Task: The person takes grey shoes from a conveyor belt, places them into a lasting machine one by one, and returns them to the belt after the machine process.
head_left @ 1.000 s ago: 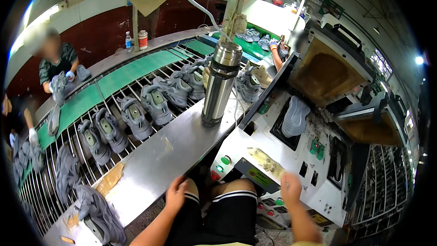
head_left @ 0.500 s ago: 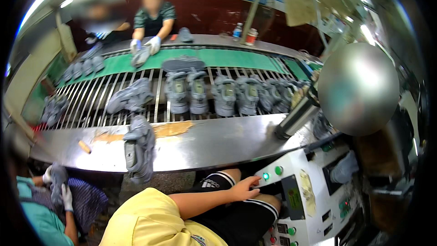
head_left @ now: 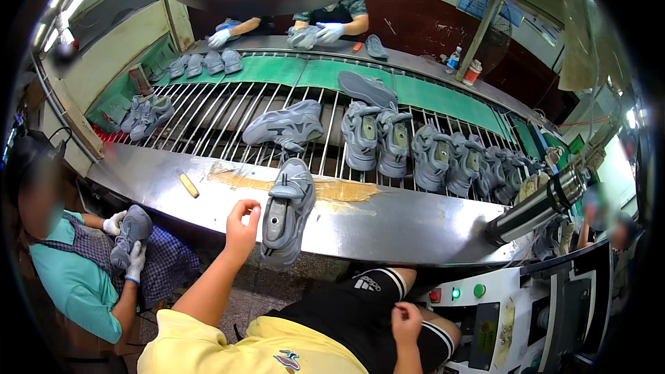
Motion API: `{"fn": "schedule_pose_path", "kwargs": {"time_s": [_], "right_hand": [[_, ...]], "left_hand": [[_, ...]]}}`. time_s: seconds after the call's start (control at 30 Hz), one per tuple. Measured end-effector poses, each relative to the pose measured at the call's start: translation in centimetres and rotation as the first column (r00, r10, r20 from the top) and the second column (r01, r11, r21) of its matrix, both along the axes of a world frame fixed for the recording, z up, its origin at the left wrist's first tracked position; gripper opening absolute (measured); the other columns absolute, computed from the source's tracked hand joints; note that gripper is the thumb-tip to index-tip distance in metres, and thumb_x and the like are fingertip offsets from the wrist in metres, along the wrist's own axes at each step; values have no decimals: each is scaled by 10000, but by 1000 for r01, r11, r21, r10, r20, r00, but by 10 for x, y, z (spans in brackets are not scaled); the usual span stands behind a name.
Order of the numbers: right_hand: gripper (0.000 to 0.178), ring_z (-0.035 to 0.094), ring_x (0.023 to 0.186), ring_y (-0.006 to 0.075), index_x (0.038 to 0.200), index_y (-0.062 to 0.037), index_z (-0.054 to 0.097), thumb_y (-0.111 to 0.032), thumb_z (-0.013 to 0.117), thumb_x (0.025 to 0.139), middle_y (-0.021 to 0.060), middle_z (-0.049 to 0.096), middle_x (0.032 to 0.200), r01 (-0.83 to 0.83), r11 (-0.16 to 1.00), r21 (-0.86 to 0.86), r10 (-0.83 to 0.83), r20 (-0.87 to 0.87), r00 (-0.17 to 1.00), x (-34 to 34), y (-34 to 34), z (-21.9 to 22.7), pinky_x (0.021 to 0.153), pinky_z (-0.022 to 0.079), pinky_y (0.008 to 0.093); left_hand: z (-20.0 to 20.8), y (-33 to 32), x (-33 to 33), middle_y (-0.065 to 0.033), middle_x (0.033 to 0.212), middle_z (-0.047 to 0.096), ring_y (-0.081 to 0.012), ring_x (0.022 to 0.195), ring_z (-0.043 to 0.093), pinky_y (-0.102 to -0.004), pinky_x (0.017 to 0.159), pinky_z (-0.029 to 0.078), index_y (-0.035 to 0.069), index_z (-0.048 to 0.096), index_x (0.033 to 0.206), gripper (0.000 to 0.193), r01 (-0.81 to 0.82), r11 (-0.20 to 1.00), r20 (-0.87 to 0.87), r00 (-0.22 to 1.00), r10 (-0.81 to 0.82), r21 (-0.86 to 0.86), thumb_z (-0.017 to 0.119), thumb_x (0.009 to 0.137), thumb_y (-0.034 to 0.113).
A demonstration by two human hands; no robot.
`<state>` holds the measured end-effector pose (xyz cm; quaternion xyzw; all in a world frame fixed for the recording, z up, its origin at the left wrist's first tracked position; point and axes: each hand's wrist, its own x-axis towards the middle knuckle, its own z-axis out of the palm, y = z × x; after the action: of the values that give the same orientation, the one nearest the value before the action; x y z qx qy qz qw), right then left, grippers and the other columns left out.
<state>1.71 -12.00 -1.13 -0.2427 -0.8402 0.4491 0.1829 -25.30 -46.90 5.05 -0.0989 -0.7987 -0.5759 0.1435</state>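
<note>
A grey sneaker (head_left: 291, 197) lies across the near edge of the metal ledge, heel towards me. In its opening shows a grey insert with a round hole. My left hand (head_left: 242, 227) is raised just left of its heel, fingers loosely bent and apart from the thumb, holding nothing. A narrow gap seems to separate hand and shoe. Down by my lap, my right hand (head_left: 406, 323) has its fingers curled in, with nothing visible in them. Beyond the ledge, another grey sneaker (head_left: 285, 125) lies on its side on the roller conveyor (head_left: 225, 121).
Several upright grey sneakers (head_left: 395, 140) line the rollers to the right. A steel cylinder (head_left: 537, 206) slants over the ledge (head_left: 415, 225). A control box (head_left: 495, 318) stands by my right knee. Left, a co-worker's gloved hand (head_left: 135, 261) holds a shoe. Gloved co-workers work opposite.
My left hand has moved from beside the control box to the near sneaker's heel. My right hand has come into view. The view has swung left.
</note>
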Motion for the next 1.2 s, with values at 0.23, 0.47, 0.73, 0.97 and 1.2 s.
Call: {"fn": "schedule_pose_path", "kwargs": {"time_s": [0.23, 0.47, 0.73, 0.97, 1.2], "right_hand": [[573, 608, 991, 280, 1244, -79, 530, -197, 720, 717, 126, 603, 1102, -522, 852, 46, 519, 60, 852, -98, -89, 43, 841, 501, 370], [766, 551, 1076, 289, 1350, -25, 383, -173, 754, 696, 170, 500, 1239, -484, 838, 252, 492, 34, 870, -156, -108, 48, 877, 476, 361], [723, 582, 1038, 249, 1344, -30, 406, -166, 744, 720, 148, 535, 1233, -345, 936, -71, 350, 85, 933, -119, -80, 26, 851, 488, 339], [642, 629, 962, 226, 1301, -32, 457, -139, 730, 730, 155, 583, 1165, -210, 974, -84, 216, 63, 974, -83, -72, 21, 826, 513, 322], [574, 654, 794, 169, 1244, -31, 495, -68, 718, 716, 127, 625, 1079, 75, 959, -272, -87, -30, 996, -19, -42, 7, 726, 516, 286]], "left_hand": [[-61, 39, -63, -183, 1442, 329, -254, 1324, 319, -327, 1101, 218, -14, 324, 1406, 534, 318, 736, 233, 810, -539, 598, 382, 956, 269], [-70, 67, -102, -198, 1387, 406, -276, 1269, 398, -363, 1053, 307, 15, 384, 1363, 498, 378, 644, 268, 684, -678, 665, 420, 939, 274], [-67, 70, -223, -178, 920, 628, -364, 879, 605, -446, 790, 471, 171, 427, 1348, 557, 245, 852, 336, 938, -88, -462, 585, 845, 351], [-116, 91, -266, -192, 1032, 648, -379, 994, 602, -456, 847, 468, 67, 586, 1088, 446, 145, 793, 361, 927, 100, -592, 586, 819, 422], [-122, 72, -317, -13, 514, 435, -150, 437, 432, -330, 401, 363, 98, 508, 562, 184, -178, 965, 416, 905, 83, 194, 622, 705, 81]]}}
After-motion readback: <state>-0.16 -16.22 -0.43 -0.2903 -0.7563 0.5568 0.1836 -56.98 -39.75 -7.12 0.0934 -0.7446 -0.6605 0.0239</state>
